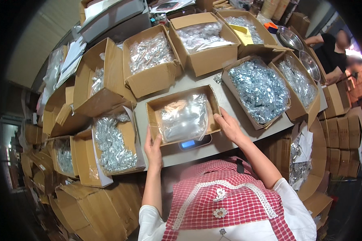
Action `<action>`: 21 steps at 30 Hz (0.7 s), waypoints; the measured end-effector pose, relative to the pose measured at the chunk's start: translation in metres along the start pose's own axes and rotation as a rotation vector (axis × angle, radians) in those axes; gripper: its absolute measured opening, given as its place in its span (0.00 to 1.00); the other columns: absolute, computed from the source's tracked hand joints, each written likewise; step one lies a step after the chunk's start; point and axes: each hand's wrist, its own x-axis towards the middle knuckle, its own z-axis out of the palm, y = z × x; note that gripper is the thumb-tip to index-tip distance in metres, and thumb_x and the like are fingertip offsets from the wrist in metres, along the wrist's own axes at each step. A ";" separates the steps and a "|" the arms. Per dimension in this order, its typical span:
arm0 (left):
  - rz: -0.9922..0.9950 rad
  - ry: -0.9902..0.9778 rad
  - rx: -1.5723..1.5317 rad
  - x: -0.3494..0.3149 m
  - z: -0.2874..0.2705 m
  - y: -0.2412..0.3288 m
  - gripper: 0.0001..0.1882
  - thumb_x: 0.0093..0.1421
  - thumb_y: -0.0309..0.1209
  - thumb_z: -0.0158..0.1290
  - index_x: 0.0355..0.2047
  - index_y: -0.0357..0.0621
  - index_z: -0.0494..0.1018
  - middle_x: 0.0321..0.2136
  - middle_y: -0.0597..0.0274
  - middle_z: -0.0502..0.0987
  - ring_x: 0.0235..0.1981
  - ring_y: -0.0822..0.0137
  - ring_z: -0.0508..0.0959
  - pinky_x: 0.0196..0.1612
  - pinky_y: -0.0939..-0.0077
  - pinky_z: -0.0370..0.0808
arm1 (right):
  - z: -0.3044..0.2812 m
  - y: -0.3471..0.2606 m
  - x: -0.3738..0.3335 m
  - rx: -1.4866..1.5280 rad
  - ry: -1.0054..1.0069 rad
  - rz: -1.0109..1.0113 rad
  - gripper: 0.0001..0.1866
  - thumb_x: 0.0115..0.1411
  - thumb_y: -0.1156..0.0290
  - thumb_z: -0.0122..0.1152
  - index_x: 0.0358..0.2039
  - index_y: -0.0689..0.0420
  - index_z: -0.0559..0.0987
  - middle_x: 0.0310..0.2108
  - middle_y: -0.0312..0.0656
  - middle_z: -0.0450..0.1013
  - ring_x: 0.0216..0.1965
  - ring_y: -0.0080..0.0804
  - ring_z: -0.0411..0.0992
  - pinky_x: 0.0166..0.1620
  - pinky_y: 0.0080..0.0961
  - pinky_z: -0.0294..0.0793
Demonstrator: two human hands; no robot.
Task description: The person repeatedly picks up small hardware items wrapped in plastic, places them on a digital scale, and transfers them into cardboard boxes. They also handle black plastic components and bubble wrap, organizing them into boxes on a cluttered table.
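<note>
In front of me is a shallow cardboard box (214,102), level over a small digital scale (195,143) with a lit blue display. Whether the box rests on the scale or hangs just above it, I cannot tell. My left hand (153,149) grips its near left corner, thumb on the near wall. On the opposite side, my right hand (231,126) holds the right wall with the thumb over the rim. Inside lie clear plastic bags (185,122), with some copper-coloured pieces (176,106) toward the back left.
Open boxes of small metal parts ring the grey table (165,160): shiny blue-silver pieces (259,88) right, silver pieces (114,144) left, and several boxes behind. Metal bowls (290,38) stand at the far right. Two people (330,56) are beyond, near stacked cartons (342,136).
</note>
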 end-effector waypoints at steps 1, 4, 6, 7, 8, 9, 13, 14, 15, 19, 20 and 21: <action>0.068 -0.061 0.140 0.000 0.001 -0.002 0.34 0.68 0.31 0.54 0.70 0.31 0.55 0.66 0.49 0.64 0.65 0.62 0.67 0.66 0.71 0.63 | 0.000 -0.003 -0.001 0.010 -0.021 0.029 0.37 0.69 0.45 0.44 0.69 0.59 0.61 0.48 0.67 0.75 0.55 0.62 0.73 0.59 0.41 0.68; 0.015 -0.086 0.294 -0.001 -0.003 0.000 0.35 0.69 0.32 0.54 0.70 0.32 0.55 0.67 0.47 0.63 0.67 0.61 0.65 0.66 0.69 0.63 | -0.007 -0.007 -0.002 0.050 -0.049 0.046 0.37 0.70 0.44 0.43 0.70 0.57 0.60 0.54 0.65 0.73 0.58 0.61 0.70 0.61 0.40 0.66; 0.062 -0.009 0.553 -0.006 -0.009 0.011 0.30 0.69 0.32 0.54 0.67 0.34 0.61 0.63 0.47 0.68 0.64 0.59 0.67 0.65 0.67 0.64 | -0.017 0.001 -0.015 0.095 -0.028 0.019 0.37 0.70 0.43 0.43 0.70 0.57 0.59 0.58 0.63 0.71 0.61 0.60 0.68 0.63 0.40 0.64; 0.113 0.058 0.641 -0.010 -0.009 0.018 0.28 0.69 0.32 0.53 0.66 0.35 0.63 0.62 0.48 0.69 0.63 0.60 0.69 0.64 0.67 0.65 | -0.023 0.010 -0.021 0.123 -0.011 0.071 0.39 0.70 0.41 0.43 0.70 0.57 0.58 0.62 0.61 0.67 0.64 0.58 0.65 0.65 0.40 0.61; 0.107 0.143 0.733 -0.014 -0.006 0.025 0.25 0.69 0.32 0.52 0.65 0.36 0.66 0.60 0.50 0.71 0.61 0.60 0.70 0.63 0.67 0.66 | -0.030 0.022 -0.032 0.147 0.064 0.085 0.37 0.70 0.42 0.46 0.69 0.57 0.61 0.60 0.58 0.69 0.63 0.55 0.66 0.65 0.39 0.62; 0.278 0.126 0.716 -0.016 -0.002 0.033 0.22 0.69 0.30 0.51 0.61 0.35 0.68 0.58 0.50 0.72 0.60 0.58 0.71 0.62 0.66 0.67 | -0.040 0.038 -0.043 0.151 0.095 0.060 0.36 0.69 0.44 0.49 0.67 0.57 0.64 0.60 0.56 0.70 0.61 0.51 0.69 0.63 0.37 0.65; 0.617 0.055 0.600 -0.034 0.063 0.058 0.13 0.66 0.20 0.48 0.49 0.33 0.76 0.48 0.52 0.78 0.48 0.59 0.77 0.53 0.68 0.73 | -0.077 0.111 -0.108 0.357 0.265 0.150 0.19 0.68 0.59 0.59 0.49 0.61 0.80 0.43 0.44 0.80 0.40 0.27 0.78 0.47 0.27 0.76; 0.627 -0.004 0.533 -0.041 0.087 0.061 0.11 0.65 0.18 0.48 0.47 0.33 0.76 0.45 0.51 0.79 0.45 0.60 0.78 0.51 0.68 0.75 | -0.086 0.131 -0.124 0.439 0.302 0.227 0.16 0.68 0.61 0.58 0.45 0.61 0.82 0.38 0.42 0.81 0.37 0.25 0.78 0.45 0.26 0.77; 0.680 -0.147 0.489 -0.050 0.113 0.061 0.11 0.64 0.16 0.47 0.44 0.33 0.77 0.42 0.51 0.80 0.43 0.60 0.79 0.48 0.69 0.76 | -0.095 0.151 -0.144 0.511 0.357 0.245 0.13 0.70 0.67 0.58 0.43 0.65 0.82 0.37 0.40 0.80 0.37 0.25 0.78 0.44 0.25 0.78; 0.720 -0.680 0.492 -0.086 0.234 0.035 0.15 0.54 0.09 0.47 0.38 0.32 0.79 0.36 0.49 0.81 0.38 0.56 0.82 0.43 0.70 0.77 | -0.155 0.241 -0.215 0.473 0.656 0.280 0.11 0.68 0.72 0.57 0.43 0.65 0.81 0.38 0.43 0.80 0.37 0.27 0.79 0.44 0.24 0.79; 0.714 -0.825 0.533 -0.096 0.263 0.025 0.16 0.53 0.09 0.48 0.38 0.33 0.79 0.36 0.49 0.82 0.38 0.56 0.82 0.42 0.70 0.78 | -0.170 0.264 -0.232 0.422 0.749 0.328 0.10 0.68 0.72 0.57 0.43 0.65 0.81 0.38 0.43 0.80 0.37 0.27 0.79 0.44 0.24 0.79; 0.677 -0.927 0.576 -0.110 0.290 0.015 0.16 0.53 0.09 0.48 0.38 0.35 0.80 0.36 0.50 0.82 0.38 0.55 0.82 0.43 0.69 0.78 | -0.189 0.286 -0.255 0.392 0.841 0.253 0.10 0.68 0.73 0.56 0.43 0.65 0.81 0.37 0.42 0.80 0.37 0.26 0.79 0.44 0.23 0.79</action>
